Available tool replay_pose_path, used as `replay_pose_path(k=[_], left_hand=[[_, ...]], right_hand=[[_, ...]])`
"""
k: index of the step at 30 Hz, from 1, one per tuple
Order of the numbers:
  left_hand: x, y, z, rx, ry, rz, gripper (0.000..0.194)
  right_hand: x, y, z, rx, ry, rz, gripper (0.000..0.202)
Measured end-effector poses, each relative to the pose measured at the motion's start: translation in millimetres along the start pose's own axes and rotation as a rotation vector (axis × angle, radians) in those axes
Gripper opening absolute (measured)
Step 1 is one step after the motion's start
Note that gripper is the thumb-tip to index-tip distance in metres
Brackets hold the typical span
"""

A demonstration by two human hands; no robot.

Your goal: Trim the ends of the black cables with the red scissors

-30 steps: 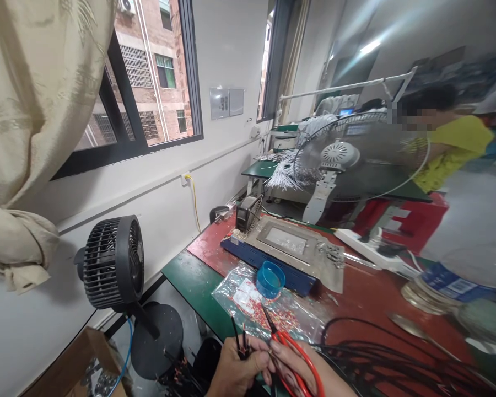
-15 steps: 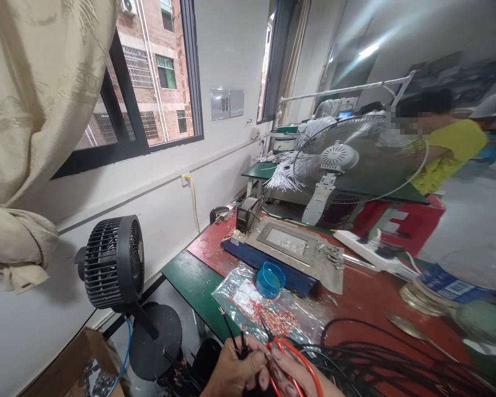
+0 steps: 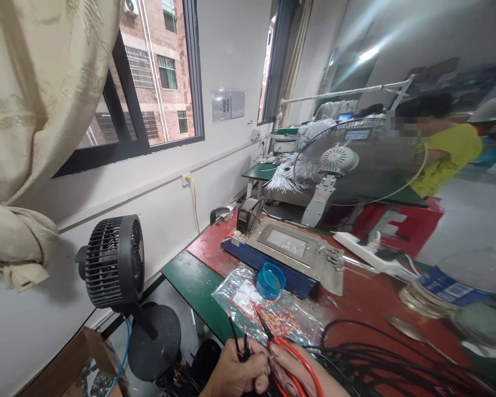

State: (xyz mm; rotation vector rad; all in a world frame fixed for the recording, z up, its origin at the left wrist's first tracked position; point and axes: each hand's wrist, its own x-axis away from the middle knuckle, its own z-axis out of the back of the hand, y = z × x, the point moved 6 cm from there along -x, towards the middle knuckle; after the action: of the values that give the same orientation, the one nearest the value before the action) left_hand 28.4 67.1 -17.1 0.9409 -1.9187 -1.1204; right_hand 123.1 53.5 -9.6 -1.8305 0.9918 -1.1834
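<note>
My left hand is closed around black cables, whose thin stripped ends stick up above the fist. Right beside it, my right hand grips a pair of red-handled scissors. Their dark pointed blades aim up and away, over a clear plastic bag of small red and yellow pieces. The fingertips of both hands meet, and what lies between them is hidden. On the bag's far side sits a round blue dish.
A blue-and-grey device with a small fan lies on the red mat. Black cables coil at right, near a plastic bottle and a power strip. A black fan stands left; a person in yellow is farther off.
The cable ends in my left hand have shifted slightly right, and the scissors' tips slightly left and up. Both hands keep their hold.
</note>
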Motion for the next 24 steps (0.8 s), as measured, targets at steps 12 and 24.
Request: replay_pose_path(k=[12,24], left_hand=[[6,8,-6.2,0.073,-0.115,-0.05,0.038],[10,18,-10.0,0.078,-0.154,-0.095,0.034]], right_hand=[[6,2,4,-0.054,0.018,-0.078,0.045],[8,5,5,-0.017,0.016,-0.124,0.05]])
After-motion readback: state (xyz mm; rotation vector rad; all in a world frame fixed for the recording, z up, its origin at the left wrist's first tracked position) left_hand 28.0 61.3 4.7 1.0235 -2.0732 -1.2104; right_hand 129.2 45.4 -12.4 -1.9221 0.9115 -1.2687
